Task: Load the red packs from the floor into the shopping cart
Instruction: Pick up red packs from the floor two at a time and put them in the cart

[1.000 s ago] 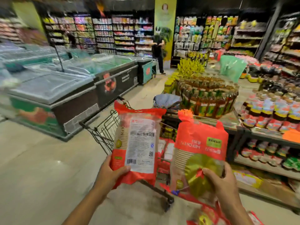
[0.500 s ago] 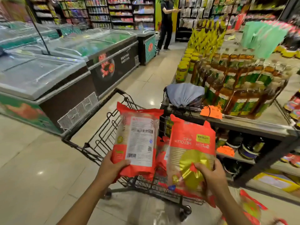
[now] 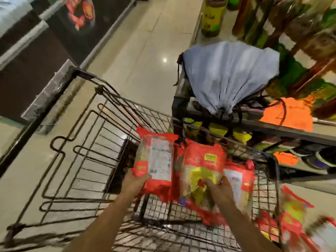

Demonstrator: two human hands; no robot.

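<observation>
I judge the loading as partly done. One red plastic pack (image 3: 240,177) already lies in the black wire shopping cart (image 3: 87,135), and blurred red packs (image 3: 294,215) seem to wait on the floor at lower right. At centre frame, over the basket, my left hand (image 3: 135,180) grips the bottom edge of a white-labelled red pack (image 3: 158,160). My right hand (image 3: 221,190) curls round a yellow-fronted red pack (image 3: 201,171). Both held packs have their long axis running up the frame, tops pointing away from me.
</observation>
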